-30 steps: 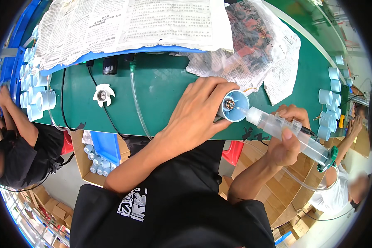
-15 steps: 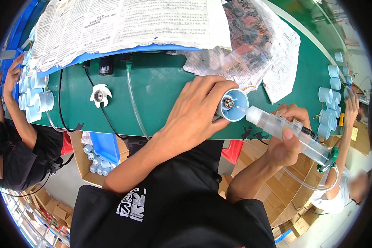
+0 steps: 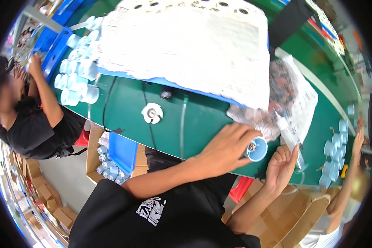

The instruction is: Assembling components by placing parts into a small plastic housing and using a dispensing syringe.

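My left hand (image 3: 229, 145) is wrapped round a light blue plastic cup (image 3: 261, 153), which is tipped so its mouth shows. Down inside the cup sits a small metallic part (image 3: 252, 146), too blurred to name. To the right, my right hand (image 3: 280, 166) grips a clear dispensing syringe (image 3: 289, 133) with a white front end. Its thin tip points up and away, apart from the cup, above the crumpled plastic-and-paper sheet. A thin clear tube trails from the syringe's lower end.
A newspaper-covered blue tray (image 3: 186, 53) fills the far side of the green table (image 3: 124, 109). A white impeller (image 3: 152, 113) lies by cables and a clear hose (image 3: 182, 128). Blue cups (image 3: 76, 84) cluster left, more at right (image 3: 335, 151). Co-workers sit on both sides; an open carton (image 3: 96, 142) stands below.
The syringe has come out of the cup and swung upright, its tip now pointing away. My head view has turned, shifting the whole scene. My left hand still holds the cup.
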Tool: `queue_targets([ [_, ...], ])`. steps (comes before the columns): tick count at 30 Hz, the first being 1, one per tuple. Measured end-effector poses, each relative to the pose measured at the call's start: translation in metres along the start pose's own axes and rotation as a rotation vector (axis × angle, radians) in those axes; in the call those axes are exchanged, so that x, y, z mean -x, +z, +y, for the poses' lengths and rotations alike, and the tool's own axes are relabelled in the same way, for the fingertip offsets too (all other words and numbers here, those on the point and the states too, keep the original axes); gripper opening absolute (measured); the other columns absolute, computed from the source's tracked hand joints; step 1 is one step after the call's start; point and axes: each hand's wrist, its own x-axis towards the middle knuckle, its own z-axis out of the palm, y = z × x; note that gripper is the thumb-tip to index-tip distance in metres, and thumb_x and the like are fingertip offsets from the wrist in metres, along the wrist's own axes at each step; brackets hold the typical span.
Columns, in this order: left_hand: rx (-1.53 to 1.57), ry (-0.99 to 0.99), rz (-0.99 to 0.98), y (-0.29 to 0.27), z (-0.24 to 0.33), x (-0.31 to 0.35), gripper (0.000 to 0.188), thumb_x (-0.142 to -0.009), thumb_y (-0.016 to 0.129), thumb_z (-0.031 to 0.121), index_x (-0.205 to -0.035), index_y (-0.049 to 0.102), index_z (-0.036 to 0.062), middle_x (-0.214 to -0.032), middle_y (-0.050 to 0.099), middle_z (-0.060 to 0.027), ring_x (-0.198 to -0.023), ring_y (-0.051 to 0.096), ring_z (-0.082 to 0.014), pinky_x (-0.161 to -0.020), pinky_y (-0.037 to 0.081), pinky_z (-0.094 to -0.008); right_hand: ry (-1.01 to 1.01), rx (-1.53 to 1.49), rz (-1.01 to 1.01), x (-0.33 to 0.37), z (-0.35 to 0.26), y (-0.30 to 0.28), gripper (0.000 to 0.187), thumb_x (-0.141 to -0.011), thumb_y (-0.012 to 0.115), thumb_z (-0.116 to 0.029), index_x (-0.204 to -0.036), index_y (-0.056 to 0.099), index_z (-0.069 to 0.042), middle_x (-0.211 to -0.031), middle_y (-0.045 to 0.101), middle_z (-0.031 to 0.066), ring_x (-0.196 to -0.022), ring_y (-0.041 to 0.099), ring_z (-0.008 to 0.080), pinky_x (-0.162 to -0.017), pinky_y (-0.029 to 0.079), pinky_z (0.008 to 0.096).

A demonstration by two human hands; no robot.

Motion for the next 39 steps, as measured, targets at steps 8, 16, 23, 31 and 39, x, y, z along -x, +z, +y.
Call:
queue_targets([
  [8, 0.043, 0.034, 0.016, -0.002, -0.002, 0.002, 0.053, -0.075, 0.075, 0.019, -0.12, 0.049, 0.0067, -0.119, 0.051, -0.0093, -0.111, 0.048, -0.0286, -0.091, 0.039, -0.0399, 0.005, 0.904, -0.175, 0.014, -0.008, 0.019, 0.043, -0.098, 0.046, -0.03, -0.114, 0.053, 0.009, -0.094, 0.064, 0.0198, -0.061, 0.059, 0.0166, -0.052, 0.055, 0.0324],
  [16, 0.036, 0.039, 0.008, -0.005, -0.003, 0.003, 0.054, -0.075, 0.075, 0.017, -0.122, 0.05, 0.0058, -0.117, 0.051, -0.0101, -0.11, 0.049, -0.0292, -0.092, 0.039, -0.0398, -1.121, 1.67, -0.944, -0.062, 0.038, 0.204, 0.012, -0.081, 0.066, -0.005, -0.093, 0.067, -0.002, -0.079, 0.062, 0.0103, -0.067, 0.061, 0.0182, -0.059, 0.047, 0.0289],
  [23, 0.045, 0.107, 0.064, 0.0, 0.001, 0.007, 0.055, -0.073, 0.075, 0.016, -0.119, 0.05, 0.0035, -0.111, 0.05, -0.0122, -0.104, 0.049, -0.0305, -0.088, 0.04, -0.0393, -1.763, 2.14, -1.235, -0.142, 0.062, 0.23, 0.01, -0.072, 0.06, -0.004, -0.081, 0.06, -0.007, -0.082, 0.058, 0.0083, -0.085, 0.062, 0.0225, -0.066, 0.053, 0.0344],
  [31, 0.03, 0.096, 0.04, 0.0, -0.006, 0.006, 0.051, -0.074, 0.074, 0.019, -0.118, 0.051, 0.0056, -0.113, 0.053, -0.0139, -0.107, 0.05, -0.0342, -0.09, 0.039, -0.0418, -1.278, 1.525, -0.976, -0.085, 0.047, 0.209, 0.006, -0.082, 0.067, -0.006, -0.085, 0.063, -0.003, -0.079, 0.06, 0.0075, -0.068, 0.06, 0.0207, -0.06, 0.048, 0.0287],
  [39, -0.003, -0.002, -0.024, -0.004, 0.003, -0.005, 0.059, -0.072, 0.075, 0.012, -0.124, 0.048, 0.0024, -0.115, 0.052, -0.0147, -0.109, 0.049, -0.0335, -0.094, 0.039, -0.0416, -0.011, 0.901, -0.304, 0.025, -0.006, 0.052, 0.008, -0.087, 0.065, -0.007, -0.088, 0.06, -0.001, -0.073, 0.059, 0.0007, -0.058, 0.052, 0.0063, -0.052, 0.04, 0.0208],
])
